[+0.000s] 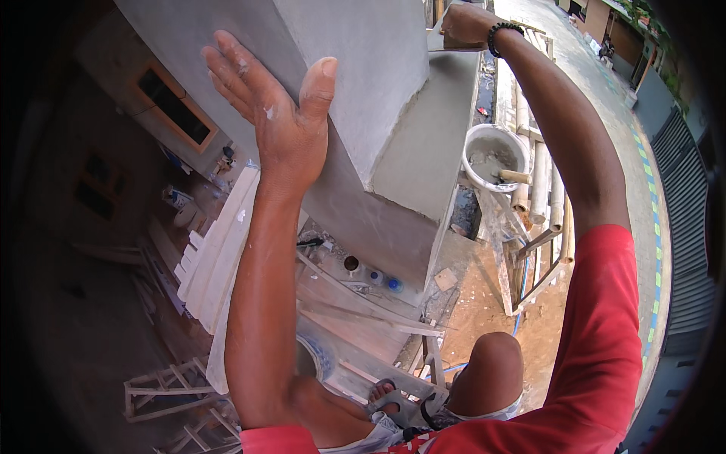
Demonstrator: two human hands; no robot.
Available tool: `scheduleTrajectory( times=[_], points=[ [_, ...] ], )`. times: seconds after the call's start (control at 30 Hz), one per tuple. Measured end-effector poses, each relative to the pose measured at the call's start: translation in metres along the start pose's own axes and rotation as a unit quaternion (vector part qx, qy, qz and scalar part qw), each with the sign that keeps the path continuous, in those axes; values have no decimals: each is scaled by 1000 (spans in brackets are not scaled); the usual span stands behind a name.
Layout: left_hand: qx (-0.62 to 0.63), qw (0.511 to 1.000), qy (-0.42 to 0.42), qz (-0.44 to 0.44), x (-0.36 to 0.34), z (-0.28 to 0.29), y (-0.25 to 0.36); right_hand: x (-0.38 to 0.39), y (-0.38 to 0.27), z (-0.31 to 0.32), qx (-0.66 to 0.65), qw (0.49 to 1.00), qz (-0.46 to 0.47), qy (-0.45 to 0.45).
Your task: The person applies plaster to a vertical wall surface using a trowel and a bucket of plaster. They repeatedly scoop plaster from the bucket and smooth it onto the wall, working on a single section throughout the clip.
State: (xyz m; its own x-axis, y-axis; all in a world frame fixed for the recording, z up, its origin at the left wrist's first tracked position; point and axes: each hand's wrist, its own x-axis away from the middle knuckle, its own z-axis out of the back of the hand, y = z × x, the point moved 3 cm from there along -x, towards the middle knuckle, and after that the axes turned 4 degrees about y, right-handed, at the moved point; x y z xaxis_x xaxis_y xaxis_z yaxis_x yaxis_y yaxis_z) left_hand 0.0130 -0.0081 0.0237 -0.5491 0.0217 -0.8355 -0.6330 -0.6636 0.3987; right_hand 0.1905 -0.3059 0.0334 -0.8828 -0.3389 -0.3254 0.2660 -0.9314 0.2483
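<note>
My left hand (280, 121) is raised with fingers apart, palm toward the grey plastered column (355, 45); whether it rests on the surface I cannot tell. My right hand (465, 29), wearing a dark bead bracelet, reaches to the top of the view, closed on a flat trowel (436, 41) at the column's far edge, its blade partly hidden. Below it, a band of darker, fresher-looking plaster (404, 151) runs along a step in the column. A white bucket of grey mortar (488, 155) with a wooden handle sticking out stands right of the column, beneath my right arm.
Bamboo scaffolding (539, 193) is at the right. White planks (208, 265) lean at left, wooden frames (166, 393) below them. My sandaled foot (386, 397) is on a board high above dirt ground (484, 303) with bottles (393, 284). A paved lane (635, 227) and grey gate (684, 234) lie far right.
</note>
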Motion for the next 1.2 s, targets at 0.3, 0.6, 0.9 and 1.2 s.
scheduleTrajectory(
  times=[0.3, 0.6, 0.9, 1.2],
  points=[
    [-10, 1000, -9, -2, 0, 1, -4, -37, -1, -34, 47, 996, 68, -28],
    [1, 1000, -5, 23, -1, -3, 4, 68, 58, 36, -146, 989, 0, -26],
    [-19, 998, 1, 53, 3, -2, 10, 286, -5, -81, -812, 537, -219, 57],
    [-53, 997, 1, 53, -2, 4, 8, 298, -93, -111, -844, 465, -170, 205]
  ],
)
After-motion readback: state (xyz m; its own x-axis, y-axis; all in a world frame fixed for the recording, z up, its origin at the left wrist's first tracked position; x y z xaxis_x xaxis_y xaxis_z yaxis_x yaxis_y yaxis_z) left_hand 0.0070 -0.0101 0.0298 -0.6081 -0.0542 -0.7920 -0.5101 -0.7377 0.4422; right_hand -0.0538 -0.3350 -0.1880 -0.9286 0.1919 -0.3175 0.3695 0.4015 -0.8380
